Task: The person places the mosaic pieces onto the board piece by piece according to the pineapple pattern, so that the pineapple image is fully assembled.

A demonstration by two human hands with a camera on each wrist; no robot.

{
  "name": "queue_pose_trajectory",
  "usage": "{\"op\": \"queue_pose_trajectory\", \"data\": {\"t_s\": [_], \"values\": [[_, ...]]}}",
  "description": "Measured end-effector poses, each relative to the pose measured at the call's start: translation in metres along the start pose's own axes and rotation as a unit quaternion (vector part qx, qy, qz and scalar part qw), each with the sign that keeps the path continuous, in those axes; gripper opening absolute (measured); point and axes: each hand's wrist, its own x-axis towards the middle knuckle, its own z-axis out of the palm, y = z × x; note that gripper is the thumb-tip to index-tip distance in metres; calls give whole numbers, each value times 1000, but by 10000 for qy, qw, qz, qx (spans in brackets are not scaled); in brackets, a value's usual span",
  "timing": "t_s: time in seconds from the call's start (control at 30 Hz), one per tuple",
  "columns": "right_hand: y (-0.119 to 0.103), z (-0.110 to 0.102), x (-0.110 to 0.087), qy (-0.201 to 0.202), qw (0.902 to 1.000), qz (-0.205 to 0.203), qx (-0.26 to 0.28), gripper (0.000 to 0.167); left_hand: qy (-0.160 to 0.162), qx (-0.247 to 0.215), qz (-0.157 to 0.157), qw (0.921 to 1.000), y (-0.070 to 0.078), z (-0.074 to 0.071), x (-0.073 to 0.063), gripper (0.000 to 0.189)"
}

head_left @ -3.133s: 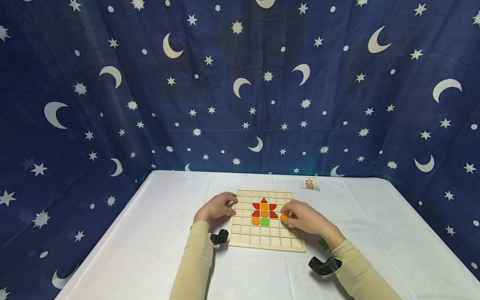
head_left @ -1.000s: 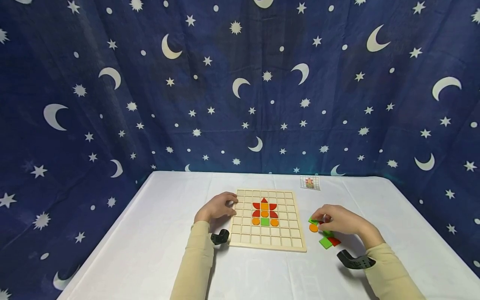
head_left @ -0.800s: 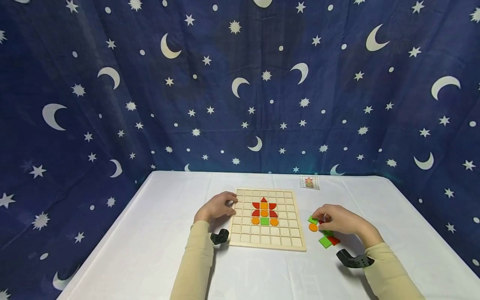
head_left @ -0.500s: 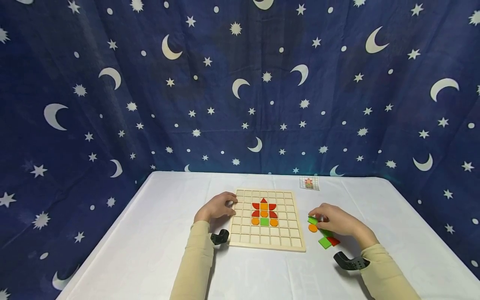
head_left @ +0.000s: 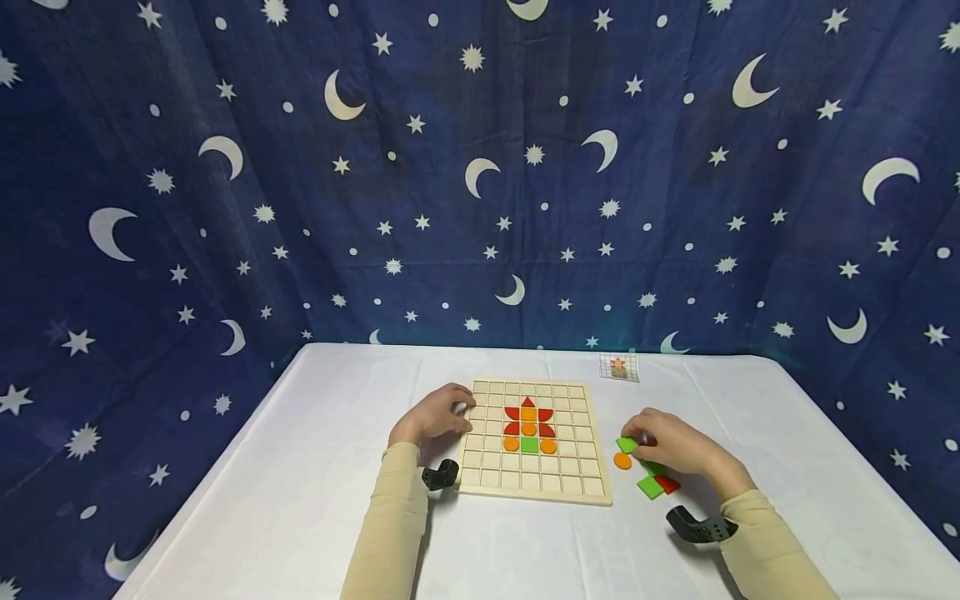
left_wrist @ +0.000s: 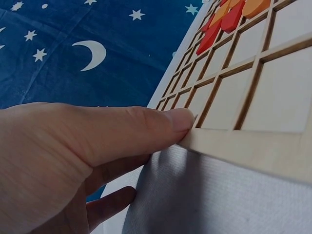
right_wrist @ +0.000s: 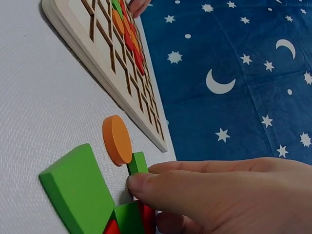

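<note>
My left hand (head_left: 435, 414) lies at the left edge of a wooden grid board (head_left: 487, 479), thumb tip pressing on the frame in the left wrist view. Red pieces (head_left: 546, 414), orange pieces (head_left: 549, 447) and a green square (head_left: 529, 445) sit in the board's middle cells. Right of the board, my right hand (head_left: 678, 442) pinches a green tile (head_left: 627, 445) between thumb and index finger, low over the table; the thumb partly hides it in the right wrist view. Beside it lie an orange disc (right_wrist: 117, 140), a larger-looking green tile (right_wrist: 80, 187) and red pieces (head_left: 667, 484), partly covered.
A small picture card (head_left: 619, 367) with a coloured figure on a grid lies behind the board, to the right. White cloth covers the table (head_left: 300, 467). A dark blue curtain (head_left: 480, 183) with moons and stars hangs behind and at the side.
An orange disc has gone from my right hand into a board cell. That hand moved right to the loose pieces; the green tile there has turned and the loose disc slid slightly. My left hand stayed.
</note>
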Motion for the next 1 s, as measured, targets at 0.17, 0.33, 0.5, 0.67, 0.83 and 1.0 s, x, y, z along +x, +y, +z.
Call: {"op": "queue_pose_trajectory", "data": {"t_s": [0.17,0.33,0.5,0.67,0.83,1.0], "values": [[1,1,0,-4,10000,42,6,19,-26,-53,-18,10000,0,1,0,39],[1,1,0,-44,10000,66,19,18,-32,-22,-2,10000,0,1,1,41],[-2,0,-1,-69,9999,75,32,20,-13,-5,-50,10000,0,1,1,41],[-4,-2,-2,-219,9989,-82,410,28,-10,27,-51,10000,0,1,0,41],[-5,-1,-2,-516,9949,-481,726,24,-3,53,-26,10000,0,2,0,42],[-7,-1,-3,-553,9935,-643,757,20,-7,47,-13,10000,-1,2,1,41]]}}
